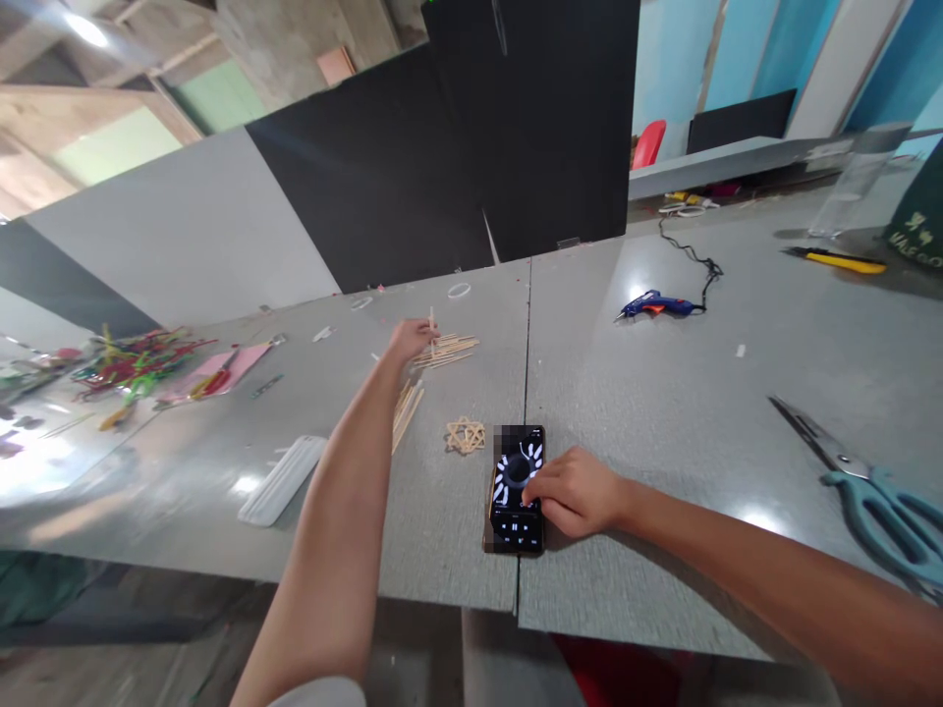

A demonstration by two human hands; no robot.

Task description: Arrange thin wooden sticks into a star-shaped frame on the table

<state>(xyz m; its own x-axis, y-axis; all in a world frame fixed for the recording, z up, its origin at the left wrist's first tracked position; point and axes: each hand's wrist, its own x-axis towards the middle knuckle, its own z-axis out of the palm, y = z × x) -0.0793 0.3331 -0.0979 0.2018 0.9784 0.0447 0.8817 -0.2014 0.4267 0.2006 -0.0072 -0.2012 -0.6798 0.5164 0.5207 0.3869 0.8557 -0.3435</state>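
My left hand [414,340] is closed in a pinch around a thin wooden stick [432,319], which stands nearly upright. Beneath its fingers lies a loose pile of wooden sticks [453,350]. My right hand [579,491] reaches in from the right. Its index finger touches the screen of a smartphone [515,535] lying flat on the table, the thumb sits apart below, and nothing is held. The phone displays a dark video picture with white shapes and playback buttons. Just left of the phone is a small star-shaped piece made of sticks [465,435].
More sticks [407,412] lie beside my left forearm, near a white plastic tray [284,481]. A blue glue gun [658,304], scissors [847,466], a yellow cutter [840,259] and a clear bottle [859,187] are on the right. Coloured pipe cleaners [139,358] heap up at left.
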